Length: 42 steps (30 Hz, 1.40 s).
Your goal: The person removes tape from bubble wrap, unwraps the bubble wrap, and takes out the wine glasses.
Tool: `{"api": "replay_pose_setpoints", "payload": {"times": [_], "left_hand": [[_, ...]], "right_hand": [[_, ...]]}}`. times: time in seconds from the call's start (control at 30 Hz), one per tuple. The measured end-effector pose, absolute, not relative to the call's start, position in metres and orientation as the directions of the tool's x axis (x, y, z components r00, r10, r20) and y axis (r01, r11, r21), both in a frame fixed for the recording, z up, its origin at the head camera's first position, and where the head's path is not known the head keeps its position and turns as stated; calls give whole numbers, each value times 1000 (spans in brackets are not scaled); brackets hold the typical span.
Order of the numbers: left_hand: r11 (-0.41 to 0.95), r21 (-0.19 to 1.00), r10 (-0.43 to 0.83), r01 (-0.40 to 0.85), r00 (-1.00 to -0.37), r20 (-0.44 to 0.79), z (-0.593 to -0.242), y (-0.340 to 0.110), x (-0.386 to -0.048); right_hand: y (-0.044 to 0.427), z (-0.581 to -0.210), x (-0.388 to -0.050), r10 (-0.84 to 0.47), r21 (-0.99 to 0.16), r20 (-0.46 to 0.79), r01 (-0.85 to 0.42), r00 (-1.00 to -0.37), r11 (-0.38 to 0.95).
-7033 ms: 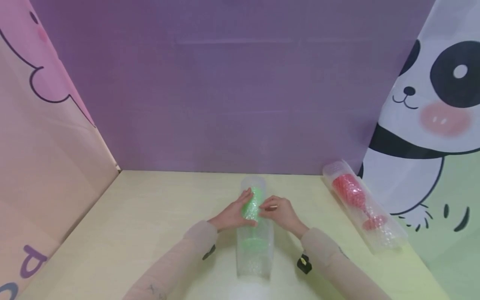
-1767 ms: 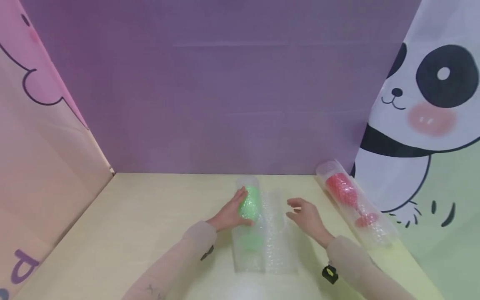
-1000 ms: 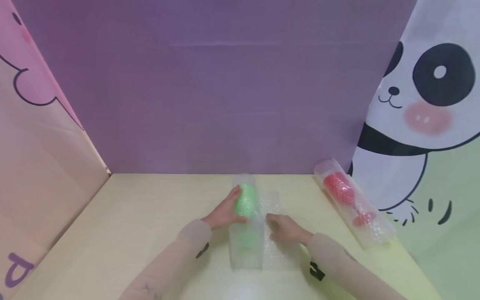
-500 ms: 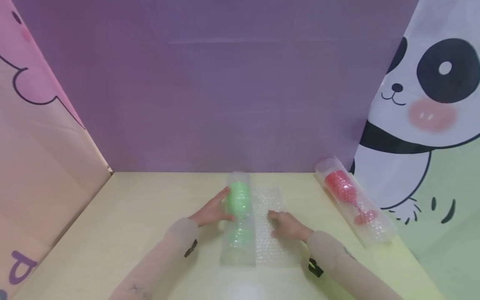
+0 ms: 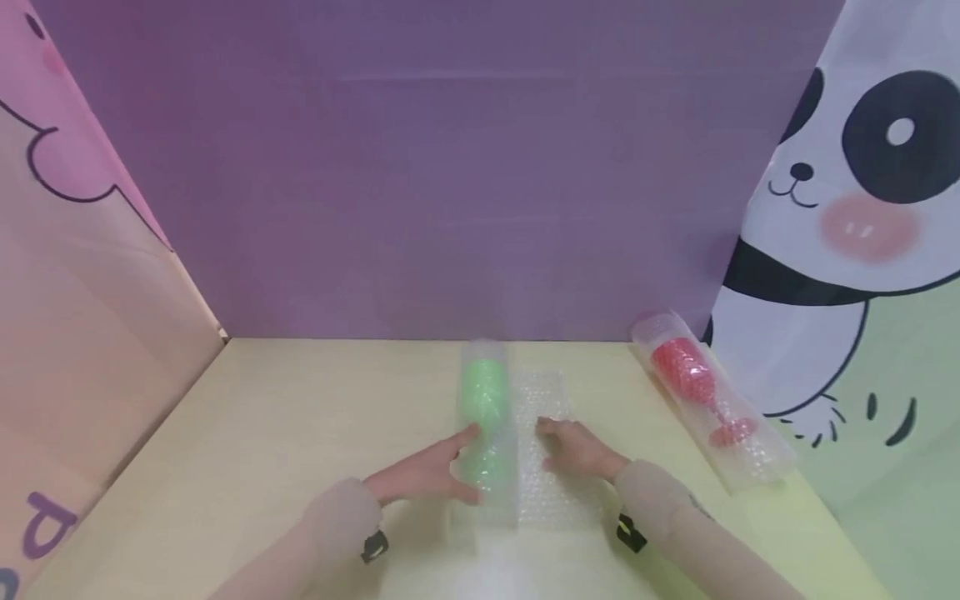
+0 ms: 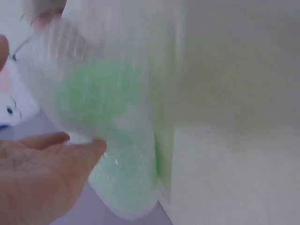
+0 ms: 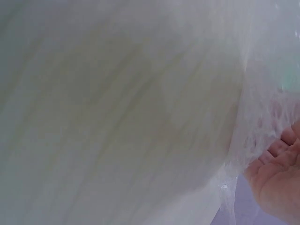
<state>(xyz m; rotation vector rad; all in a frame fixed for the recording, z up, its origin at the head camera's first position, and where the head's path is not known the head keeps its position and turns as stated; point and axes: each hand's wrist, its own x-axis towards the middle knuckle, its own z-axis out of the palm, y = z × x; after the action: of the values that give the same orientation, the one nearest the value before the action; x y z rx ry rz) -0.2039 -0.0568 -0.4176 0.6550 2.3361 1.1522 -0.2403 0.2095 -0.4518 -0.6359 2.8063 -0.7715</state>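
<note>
A green goblet (image 5: 483,392) lies lengthwise inside a roll of bubble wrap (image 5: 471,517) mid-table, its bowl toward the back. One flap of the bubble wrap (image 5: 534,500) lies flat to the right of the roll. My left hand (image 5: 423,471) is at the roll's left side, thumb and fingers spread apart, beside the goblet's lower part. In the left wrist view, the left hand's (image 6: 47,173) fingertips reach the wrap's edge, and the green shows blurred through the plastic. My right hand (image 5: 577,448) rests on the flap with fingers bent slightly; its palm (image 7: 281,183) faces the plastic in the right wrist view.
A red goblet (image 5: 684,371), also rolled in bubble wrap, lies slanted along the table's right edge. Purple cloth (image 5: 450,208) hangs behind the table (image 5: 300,417). Printed panels, one with a panda (image 5: 795,358), stand at both sides.
Seven seconds ago both hands were on the closed roll. Since then the flap has been unrolled rightward and my right hand has settled on it. My left hand has just slid nearer and lower along the roll.
</note>
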Motion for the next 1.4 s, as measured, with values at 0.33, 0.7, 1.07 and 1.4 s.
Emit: {"api": "replay_pose_setpoints", "payload": {"times": [0.33,0.7,1.07,1.4], "left_hand": [[601,727,508,331,-861,-29,-433,-47,-182],[502,808,433,310,-898,75,-435,-66,-176],[526,808,314,264,-944,103,-440,-90,-173],[431,886,227,172,-971,78,-439,-112,-171]], "right_hand": [[210,-453,-243,-446,-518,-41,-363,-894,775],[208,-453,-241,-438,-517,-54,-350,-897,781],[210,-453,-244,-438,-511,-59,-350,-897,785],[210,-454,-244,-433,-529,-80,-330,-898,782]]}}
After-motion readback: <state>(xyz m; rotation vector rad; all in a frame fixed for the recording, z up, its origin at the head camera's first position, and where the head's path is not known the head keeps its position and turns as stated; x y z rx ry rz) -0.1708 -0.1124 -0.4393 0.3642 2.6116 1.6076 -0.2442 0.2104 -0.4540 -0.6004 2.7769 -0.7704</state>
